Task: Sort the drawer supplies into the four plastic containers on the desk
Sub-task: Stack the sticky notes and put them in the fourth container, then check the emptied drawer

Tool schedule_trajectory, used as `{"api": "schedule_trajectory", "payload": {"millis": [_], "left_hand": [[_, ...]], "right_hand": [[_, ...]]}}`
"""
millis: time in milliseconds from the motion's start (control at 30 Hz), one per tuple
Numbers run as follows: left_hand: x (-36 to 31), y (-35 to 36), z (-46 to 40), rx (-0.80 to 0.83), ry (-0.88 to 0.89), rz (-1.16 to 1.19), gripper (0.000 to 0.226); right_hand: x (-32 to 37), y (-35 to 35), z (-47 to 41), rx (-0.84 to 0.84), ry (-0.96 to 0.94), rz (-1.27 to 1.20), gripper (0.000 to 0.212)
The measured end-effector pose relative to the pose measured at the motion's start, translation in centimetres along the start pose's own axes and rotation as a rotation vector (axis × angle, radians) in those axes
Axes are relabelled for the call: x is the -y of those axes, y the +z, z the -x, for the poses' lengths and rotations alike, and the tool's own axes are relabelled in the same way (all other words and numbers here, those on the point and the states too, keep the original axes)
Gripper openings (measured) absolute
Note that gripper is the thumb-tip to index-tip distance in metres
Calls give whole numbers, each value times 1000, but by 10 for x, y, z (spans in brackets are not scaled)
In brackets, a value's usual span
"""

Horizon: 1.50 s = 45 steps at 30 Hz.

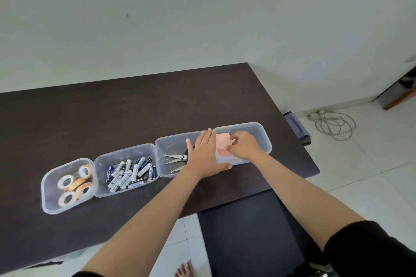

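Right hand (pixel 244 145) fingers pinching pink paper pad (pixel 221 141) in rightmost clear plastic container (pixel 265 135); left hand (pixel 206 155) fingers spread flat beside it on dark bench (pixel 135 108)

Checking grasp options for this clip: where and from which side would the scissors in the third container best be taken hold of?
The scissors lie flat in their container, blades pointing left, dark handles on the right partly hidden under the left hand. Best guess: grip the handle end from straight above, since the walls block any sideways approach and the blades are thin and sharp. The left hand would need to move away first.
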<state>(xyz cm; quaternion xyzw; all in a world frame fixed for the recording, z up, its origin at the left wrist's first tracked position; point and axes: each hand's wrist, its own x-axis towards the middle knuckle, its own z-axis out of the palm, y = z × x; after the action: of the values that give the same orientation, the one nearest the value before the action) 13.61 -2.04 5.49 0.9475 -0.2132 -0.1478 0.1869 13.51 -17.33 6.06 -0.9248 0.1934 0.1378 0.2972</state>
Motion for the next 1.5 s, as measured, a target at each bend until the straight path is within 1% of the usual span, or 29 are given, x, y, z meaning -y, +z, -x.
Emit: {"api": "schedule_trajectory", "payload": {"millis": [100,200,367,467,567,600,667,733,800,867,967,1033,1100,1167,1233,1300,1367,1433,1500], "left_hand": [[-2,4,22,-33,11,26,103],[-1,9,42,-48,11,66,101],[0,10,75,-81,33,99,96],[0,11,96,-104,29,106,92],[-1,14,116,-122,17,101,89],[-2,17,122,-131,8,105,87],[-5,26,137,-154,-21,109,84],[-12,41,151,-161,-67,110,83],[-22,61,167,-151,-117,119,83],[-34,86,185,-131,-161,130,83],[-50,130,217,-78,-298,229,84],[-60,161,241,-45,-423,316,87],[-69,189,265,-8,-523,370,93],[-76,213,285,28,-600,430,98],[-82,228,301,29,-648,490,95],[-88,237,311,-4,-677,521,83],[-91,240,316,-43,-702,521,69],[-92,239,317,-72,-723,526,59],[-88,239,317,-82,-735,524,54]], "right_hand": [[0,5,4,8,-11,15,48],[0,7,6,1,3,-24,49],[3,7,0,48,52,-93,51],[5,8,-4,66,74,-160,61],[3,7,-1,98,29,-140,62],[1,6,2,85,-7,-127,63],[-2,4,12,-25,-99,-140,63],[-8,3,34,-193,-199,-193,56],[-24,6,67,-302,-302,-220,46],[-52,18,107,-311,-379,-226,41],[-112,53,174,-249,-385,-270,37],[-156,82,219,-249,-354,-296,34],[-198,110,261,-311,-285,-314,34],[-230,131,297,-363,-138,-338,44],[-250,145,319,-364,79,-411,58],[-262,154,326,-315,261,-519,67],[-265,157,323,-221,366,-709,72],[-261,158,317,-80,417,-884,81],[-257,160,311,-23,421,-966,92]]}}
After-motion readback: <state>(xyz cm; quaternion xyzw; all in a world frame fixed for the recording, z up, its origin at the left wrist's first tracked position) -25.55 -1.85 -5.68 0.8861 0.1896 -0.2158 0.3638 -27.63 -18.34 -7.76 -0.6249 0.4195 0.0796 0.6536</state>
